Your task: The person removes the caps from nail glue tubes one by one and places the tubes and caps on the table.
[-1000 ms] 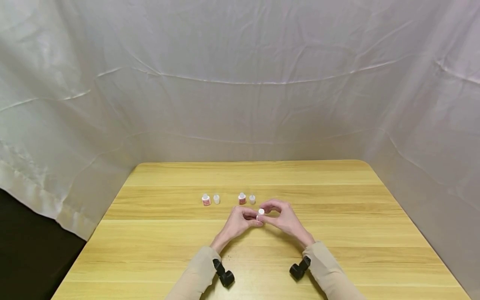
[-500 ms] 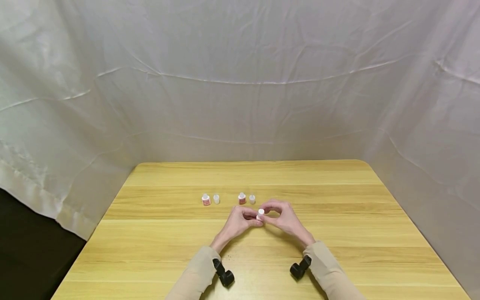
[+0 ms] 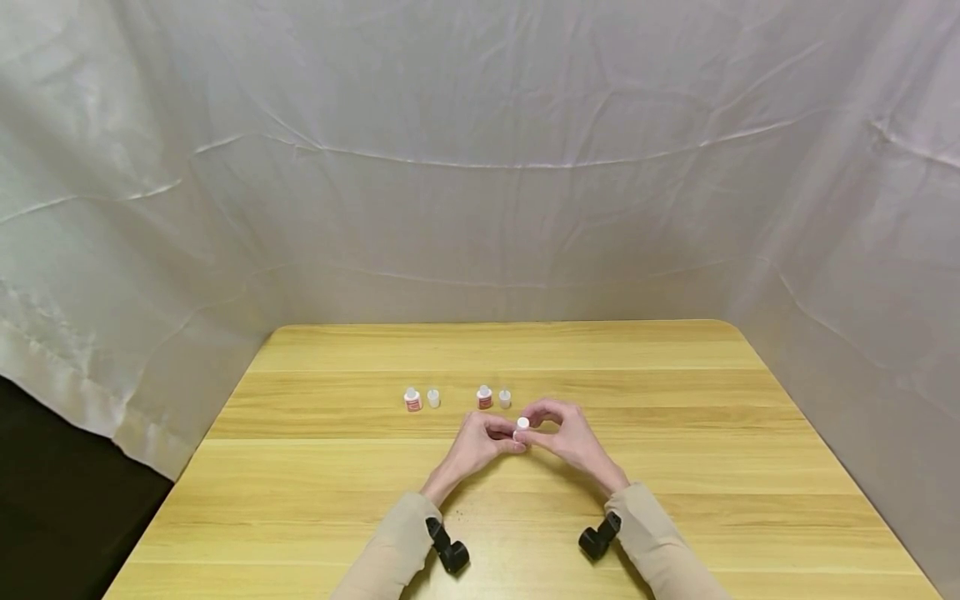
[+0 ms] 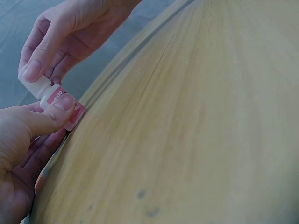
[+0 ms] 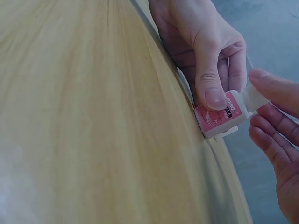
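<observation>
In the left wrist view, a small white glue bottle (image 4: pixel 51 95) with a pink label stands close over the wooden table. My left hand (image 3: pixel 472 446) grips its body, the thumb lying across the label. From the other side my right hand (image 3: pixel 570 433) pinches the white cap (image 5: pixel 254 99) between thumb and fingers. The cap sits on the bottle's neck. Part of the label is hidden under the left thumb in the right wrist view.
Beyond the hands stand two more small bottles, a left one (image 3: pixel 412 401) and a middle one (image 3: pixel 484 399). Beside each is a whitish cap, the left cap (image 3: pixel 433 399) and the middle cap (image 3: pixel 505 400). Pale curtains (image 3: pixel 480 217) surround the wooden table (image 3: pixel 337 475).
The right thumb and fingers shift slightly at the cap. Both hands otherwise stay in place, and the other bottles have not moved.
</observation>
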Action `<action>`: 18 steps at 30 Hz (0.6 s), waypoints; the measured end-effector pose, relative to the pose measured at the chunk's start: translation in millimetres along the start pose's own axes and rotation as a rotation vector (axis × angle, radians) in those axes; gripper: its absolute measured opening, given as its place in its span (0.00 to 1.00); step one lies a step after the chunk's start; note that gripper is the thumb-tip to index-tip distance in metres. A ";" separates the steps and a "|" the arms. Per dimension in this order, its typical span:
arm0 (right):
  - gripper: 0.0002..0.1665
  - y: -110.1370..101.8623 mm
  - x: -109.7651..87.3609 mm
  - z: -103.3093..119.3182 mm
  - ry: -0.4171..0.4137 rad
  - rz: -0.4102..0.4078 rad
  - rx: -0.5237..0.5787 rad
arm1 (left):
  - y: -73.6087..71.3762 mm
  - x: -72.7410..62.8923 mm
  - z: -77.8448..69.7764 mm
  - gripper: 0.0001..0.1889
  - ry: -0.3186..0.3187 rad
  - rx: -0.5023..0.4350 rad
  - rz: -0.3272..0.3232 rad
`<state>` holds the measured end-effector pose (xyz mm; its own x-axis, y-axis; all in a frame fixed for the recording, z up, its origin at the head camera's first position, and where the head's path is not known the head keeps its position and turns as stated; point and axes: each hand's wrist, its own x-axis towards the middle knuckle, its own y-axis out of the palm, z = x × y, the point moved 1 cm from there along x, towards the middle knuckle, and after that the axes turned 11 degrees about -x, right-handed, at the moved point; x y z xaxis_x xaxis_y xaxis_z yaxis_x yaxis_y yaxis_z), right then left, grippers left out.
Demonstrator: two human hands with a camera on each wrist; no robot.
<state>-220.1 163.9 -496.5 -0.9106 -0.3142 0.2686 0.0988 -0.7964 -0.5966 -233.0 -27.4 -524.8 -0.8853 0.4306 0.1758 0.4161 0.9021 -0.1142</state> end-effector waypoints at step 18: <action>0.17 -1.0 -0.5 0.4 -0.048 0.004 -0.011 | -0.1 0.6 -0.4 0.12 -0.002 0.040 -0.004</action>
<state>-219.6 164.7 -495.8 -0.8900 -0.3420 0.3017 0.0980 -0.7895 -0.6059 -233.4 -27.2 -524.2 -0.8872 0.4271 0.1743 0.4042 0.9019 -0.1523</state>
